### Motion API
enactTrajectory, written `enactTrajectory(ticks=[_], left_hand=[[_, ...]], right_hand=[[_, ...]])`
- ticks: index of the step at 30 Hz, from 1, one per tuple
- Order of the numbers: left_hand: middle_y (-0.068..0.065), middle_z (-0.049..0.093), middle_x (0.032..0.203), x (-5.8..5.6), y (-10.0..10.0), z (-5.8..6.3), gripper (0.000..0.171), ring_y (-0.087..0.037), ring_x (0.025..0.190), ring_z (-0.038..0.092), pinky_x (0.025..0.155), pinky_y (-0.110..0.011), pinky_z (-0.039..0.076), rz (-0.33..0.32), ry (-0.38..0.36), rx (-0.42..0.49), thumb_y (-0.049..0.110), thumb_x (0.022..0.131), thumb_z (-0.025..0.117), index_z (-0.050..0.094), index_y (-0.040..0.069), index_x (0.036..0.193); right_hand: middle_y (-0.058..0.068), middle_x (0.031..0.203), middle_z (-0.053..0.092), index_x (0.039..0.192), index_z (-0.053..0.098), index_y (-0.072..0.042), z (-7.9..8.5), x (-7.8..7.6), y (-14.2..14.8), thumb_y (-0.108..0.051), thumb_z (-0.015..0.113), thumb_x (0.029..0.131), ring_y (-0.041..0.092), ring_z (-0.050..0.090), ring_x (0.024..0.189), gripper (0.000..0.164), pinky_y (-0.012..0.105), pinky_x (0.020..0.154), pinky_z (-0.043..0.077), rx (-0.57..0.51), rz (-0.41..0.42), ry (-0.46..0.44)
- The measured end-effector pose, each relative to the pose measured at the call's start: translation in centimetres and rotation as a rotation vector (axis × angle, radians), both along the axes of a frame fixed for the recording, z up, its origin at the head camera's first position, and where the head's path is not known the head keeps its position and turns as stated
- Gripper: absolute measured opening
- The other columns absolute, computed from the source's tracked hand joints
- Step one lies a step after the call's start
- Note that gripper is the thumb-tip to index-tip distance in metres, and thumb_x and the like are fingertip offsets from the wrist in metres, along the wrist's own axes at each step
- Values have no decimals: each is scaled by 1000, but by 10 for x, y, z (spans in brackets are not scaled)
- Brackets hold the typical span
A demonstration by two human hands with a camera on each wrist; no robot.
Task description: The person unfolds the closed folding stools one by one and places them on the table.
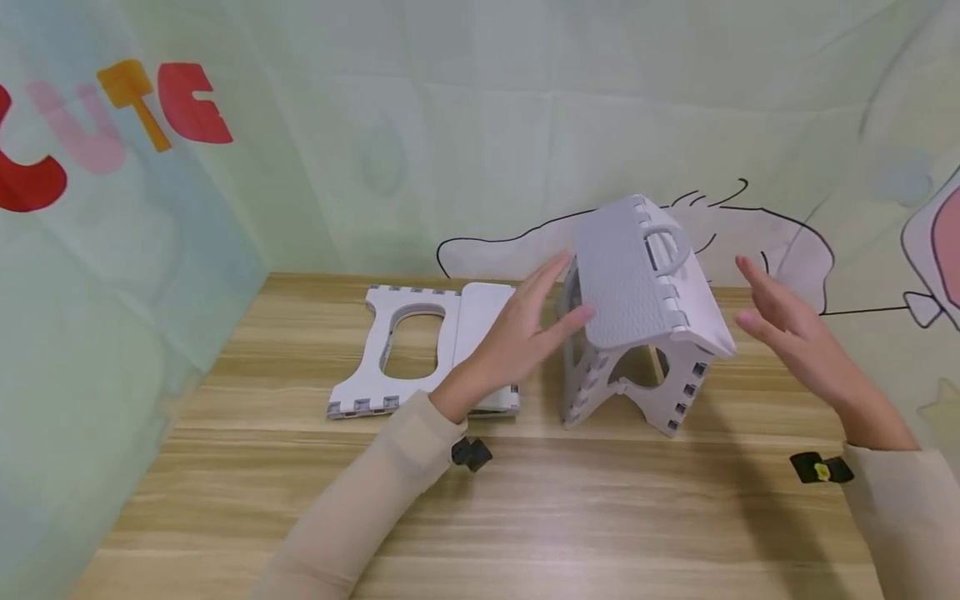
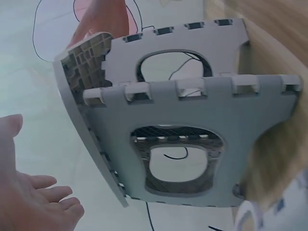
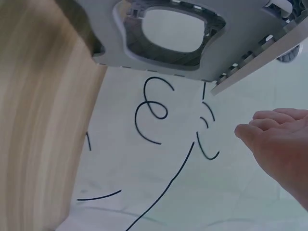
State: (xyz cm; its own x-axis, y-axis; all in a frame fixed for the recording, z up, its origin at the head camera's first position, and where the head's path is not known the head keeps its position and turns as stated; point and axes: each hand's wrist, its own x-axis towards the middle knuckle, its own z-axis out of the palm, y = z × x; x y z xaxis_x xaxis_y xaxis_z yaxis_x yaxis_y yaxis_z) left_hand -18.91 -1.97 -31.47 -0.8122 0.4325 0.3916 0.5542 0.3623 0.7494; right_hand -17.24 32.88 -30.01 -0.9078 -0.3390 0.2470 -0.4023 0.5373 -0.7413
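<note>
A grey-and-white folding stool (image 1: 622, 283) stands on the table, its two seat halves peaked like a roof and its carry handle (image 1: 670, 250) raised at the ridge. Beside the left seat half is my left hand (image 1: 525, 321), fingers extended and thumb apart. In the left wrist view a gap shows between that hand (image 2: 33, 192) and the stool's panel. My right hand (image 1: 787, 333) hovers to the right of the stool, fingers straight and nothing in it. The right wrist view has this hand (image 3: 279, 139) apart from the seat edge too.
A second folding stool (image 1: 412, 350) lies folded flat on the wooden table (image 1: 480, 508), to the left and partly behind my left forearm. A printed cloth (image 1: 480, 167) with cartoon drawings and letters hangs behind the table and along its left side.
</note>
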Motion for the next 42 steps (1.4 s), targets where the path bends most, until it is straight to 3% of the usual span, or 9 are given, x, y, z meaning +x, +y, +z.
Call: enactTrajectory(ticks=[5,9,12,18,22,25,29,33,42], left_hand=[[2,12,166,-3,15,17,81,-3,148,6,122,-35,13,-62,3,-36,57,100,47,16,14,161],[5,7,167,-5,27,26,82,2,146,0,121,-28,8,-86,-18,-89,55,100,49,12,16,161],[6,4,167,-10,36,30,84,4,146,-3,120,-26,6,-97,-26,-132,57,99,48,10,15,162],[5,-2,166,-19,52,33,89,-2,147,-8,119,-28,3,-97,-28,-234,63,98,45,5,15,161],[5,-8,165,-25,61,33,91,-7,147,-11,119,-31,2,-86,-26,-309,68,97,40,1,15,161],[5,-12,164,-29,65,31,92,-8,147,-13,119,-32,1,-80,-35,-343,70,97,38,-2,15,160],[1,-13,163,-32,69,29,91,-11,147,-14,118,-29,-2,-72,-27,-389,68,99,35,-3,12,160],[-4,-14,163,-33,71,26,90,-14,147,-15,117,-25,-6,-55,5,-435,67,100,30,-4,9,159],[-7,-16,163,-34,76,20,89,-15,148,-16,116,-23,-9,-10,71,-513,67,100,23,-6,7,158]], right_hand=[[-5,166,5,161,10,-25,12,-10,-15,-15,50,104,13,4,151,70,14,116,10,1,13,-5],[-10,165,3,160,8,-31,18,-17,-27,-20,52,104,14,2,151,72,38,123,7,7,11,-23],[-11,165,1,160,6,-33,21,-22,-33,-25,52,103,17,0,151,73,56,120,5,18,1,-53],[-2,166,-3,161,1,-30,20,-32,-40,-33,51,103,27,-4,151,76,72,113,4,60,-2,-116],[7,166,-5,161,-3,-27,18,-36,-44,-34,49,103,41,5,149,78,77,109,14,76,6,-142],[17,165,1,161,-5,-25,17,-37,-48,-34,47,104,46,32,137,78,67,105,36,81,19,-144],[24,157,26,161,-3,-29,16,-39,-54,-31,46,105,34,60,105,75,39,81,57,81,47,-121],[26,142,41,161,-1,-28,15,-40,-56,-29,43,106,25,64,88,71,32,67,57,76,79,-101],[24,131,47,161,-3,-28,13,-42,-55,-30,39,107,24,64,82,69,34,67,57,78,95,-120]])
